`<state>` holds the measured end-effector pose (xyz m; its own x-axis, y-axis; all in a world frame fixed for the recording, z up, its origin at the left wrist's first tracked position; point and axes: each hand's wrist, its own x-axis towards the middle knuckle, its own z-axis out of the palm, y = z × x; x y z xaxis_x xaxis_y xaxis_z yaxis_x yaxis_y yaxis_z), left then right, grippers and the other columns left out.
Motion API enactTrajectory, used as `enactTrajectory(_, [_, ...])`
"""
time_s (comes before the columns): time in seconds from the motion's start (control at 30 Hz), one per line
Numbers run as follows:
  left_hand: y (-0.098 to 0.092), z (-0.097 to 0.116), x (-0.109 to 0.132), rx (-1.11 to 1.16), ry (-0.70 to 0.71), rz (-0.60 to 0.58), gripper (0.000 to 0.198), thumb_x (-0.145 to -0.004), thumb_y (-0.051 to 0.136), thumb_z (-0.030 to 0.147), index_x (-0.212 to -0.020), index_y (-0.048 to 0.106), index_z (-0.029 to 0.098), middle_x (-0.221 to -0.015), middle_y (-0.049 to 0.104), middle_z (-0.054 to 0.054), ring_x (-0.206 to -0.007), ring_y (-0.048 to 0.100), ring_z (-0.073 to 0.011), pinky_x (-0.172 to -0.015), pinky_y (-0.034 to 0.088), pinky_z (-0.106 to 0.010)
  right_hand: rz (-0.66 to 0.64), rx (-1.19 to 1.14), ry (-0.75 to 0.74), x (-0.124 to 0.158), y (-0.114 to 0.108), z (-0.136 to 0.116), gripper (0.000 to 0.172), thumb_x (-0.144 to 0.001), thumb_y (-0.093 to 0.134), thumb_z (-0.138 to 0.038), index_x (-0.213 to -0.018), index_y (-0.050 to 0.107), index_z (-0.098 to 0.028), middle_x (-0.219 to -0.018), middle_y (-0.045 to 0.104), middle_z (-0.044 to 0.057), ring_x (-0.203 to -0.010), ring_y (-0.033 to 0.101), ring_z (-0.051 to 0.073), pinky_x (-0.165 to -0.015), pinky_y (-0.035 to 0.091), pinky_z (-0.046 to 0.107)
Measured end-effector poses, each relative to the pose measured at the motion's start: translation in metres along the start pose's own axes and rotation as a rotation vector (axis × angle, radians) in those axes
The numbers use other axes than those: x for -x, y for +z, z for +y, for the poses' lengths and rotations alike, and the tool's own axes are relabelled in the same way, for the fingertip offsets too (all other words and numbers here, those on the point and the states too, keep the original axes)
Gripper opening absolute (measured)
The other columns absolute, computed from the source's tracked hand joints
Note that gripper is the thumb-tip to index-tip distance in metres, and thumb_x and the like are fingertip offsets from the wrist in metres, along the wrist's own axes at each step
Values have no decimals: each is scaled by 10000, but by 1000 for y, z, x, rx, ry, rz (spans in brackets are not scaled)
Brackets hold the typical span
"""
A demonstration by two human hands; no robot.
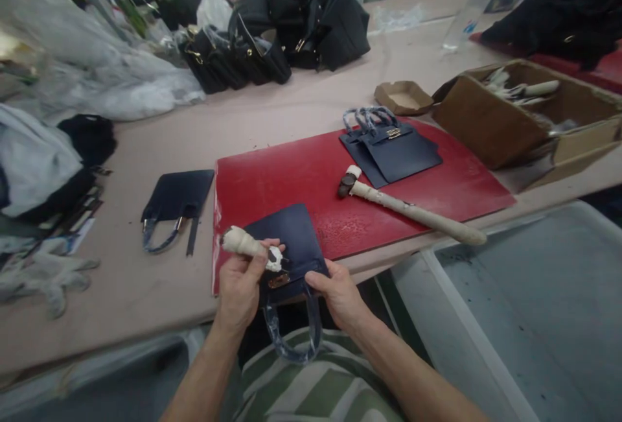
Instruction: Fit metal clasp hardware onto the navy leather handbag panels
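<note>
A dark blue handbag panel (291, 234) with a plastic-wrapped handle (295, 352) and a gold-coloured clasp (278, 281) lies over the front edge of the red board. My left hand (239, 289) is closed round a short tool wrapped in white tape (239, 240), its whitish, ragged lower end close above the panel near the clasp. What the tool's tip is, I cannot make out. At the panel's right corner, my right hand (340, 289) pinches the edge, thumb on top. A hammer (413, 207) with a wrapped handle rests on the board to the right.
Several similar panels (403, 157) are stacked on the red board (272, 172); another panel (177, 196) lies left of it. Cardboard boxes (490, 120) stand at right. Black bags (321, 20) are at the back, a glove (48, 276) at left. A grey bin (451, 305) sits below the edge.
</note>
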<state>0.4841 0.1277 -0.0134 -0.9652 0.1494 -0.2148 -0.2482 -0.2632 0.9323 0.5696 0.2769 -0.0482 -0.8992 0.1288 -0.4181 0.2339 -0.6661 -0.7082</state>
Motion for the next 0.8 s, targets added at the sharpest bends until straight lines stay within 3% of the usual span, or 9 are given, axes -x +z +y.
enactTrajectory(0.23, [3, -4, -5, -134, 90, -153, 286, -817, 793, 382, -1019, 743, 186, -1091, 777, -86, -1020, 723, -210, -889, 564, -290, -54, -23, 20, -1, 6, 2, 436, -649, 894, -441, -944, 751, -153, -805, 679, 39, -685, 579, 176, -721, 497, 312])
enactTrajectory(0.43, [2, 4, -4, -126, 58, -134, 287, -819, 788, 415, -992, 758, 188, -1065, 785, -85, -999, 726, -216, -871, 567, -295, -152, 15, 50, -6, 2, -2, 459, -625, 907, -509, -867, 745, -154, -732, 640, 25, -647, 556, 159, -652, 457, 274])
enactTrajectory(0.8, [-7, 2, 0, -180, 32, -102, 317, -822, 780, 432, -1008, 762, 177, -1088, 776, -98, -1043, 711, -241, -918, 562, -320, -186, 66, 30, -10, 5, -1, 430, -651, 906, -517, -786, 742, -143, -667, 624, 23, -559, 509, 126, -525, 383, 224])
